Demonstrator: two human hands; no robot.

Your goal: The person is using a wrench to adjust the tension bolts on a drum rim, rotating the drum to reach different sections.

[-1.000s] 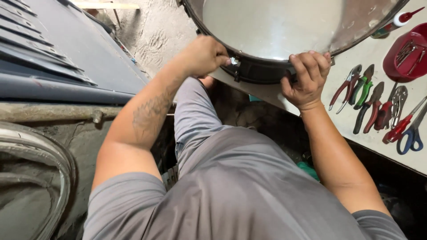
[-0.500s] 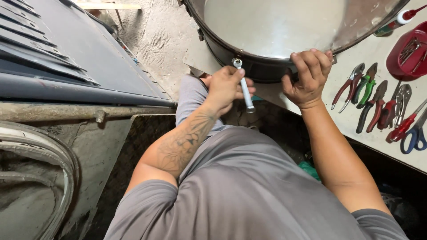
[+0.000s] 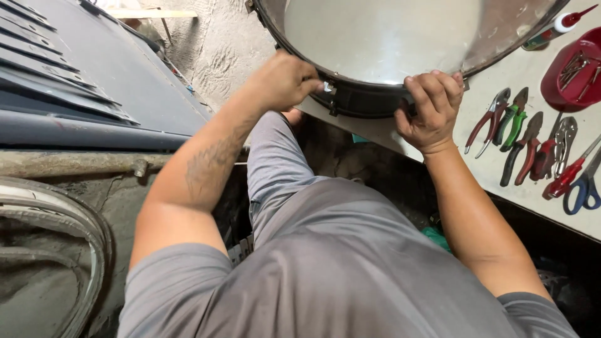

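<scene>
While right hand (image 3: 432, 109) grips black rim of large shiny metal drum (image 3: 388, 37) at top centre, left hand (image 3: 285, 81) pinches small silver fitting (image 3: 328, 88); judged fastening step, needing steady drum.

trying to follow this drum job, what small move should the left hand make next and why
Probably a short turn of the left hand where it sits, judging by its fingertips pinched at the small metal fitting on the drum's dark rim. The right hand already grips that rim close beside it, so the drum looks steadied. What the left hand holds is hidden.
</scene>
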